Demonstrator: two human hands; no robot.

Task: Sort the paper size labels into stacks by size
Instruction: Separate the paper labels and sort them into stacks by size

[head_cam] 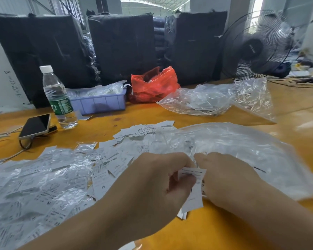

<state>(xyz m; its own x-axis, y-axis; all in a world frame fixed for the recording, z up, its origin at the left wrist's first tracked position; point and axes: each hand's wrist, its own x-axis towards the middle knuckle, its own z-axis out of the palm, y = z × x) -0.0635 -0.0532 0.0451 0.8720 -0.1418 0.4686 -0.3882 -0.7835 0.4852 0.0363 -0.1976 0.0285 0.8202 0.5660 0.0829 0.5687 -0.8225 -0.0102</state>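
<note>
Bare tabletop [224, 230] lay open at six o'clock. Loose labels [43, 186] crowded nine o'clock, a clear bag [242, 147] two o'clock; water bottle [58, 98] and phone [35, 125] blocked ten.

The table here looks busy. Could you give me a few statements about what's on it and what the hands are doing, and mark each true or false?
1. The left hand holds a small stack of paper labels. True.
2. The water bottle lies on its side. False: it stands upright with its cap on.
3. The phone lies screen up, left of the bottle. True.
4. The red plastic bag sits inside the blue tray. False: it sits on the table right of the tray.
5. Loose labels marked S and XXL lie on the table. True.
</note>
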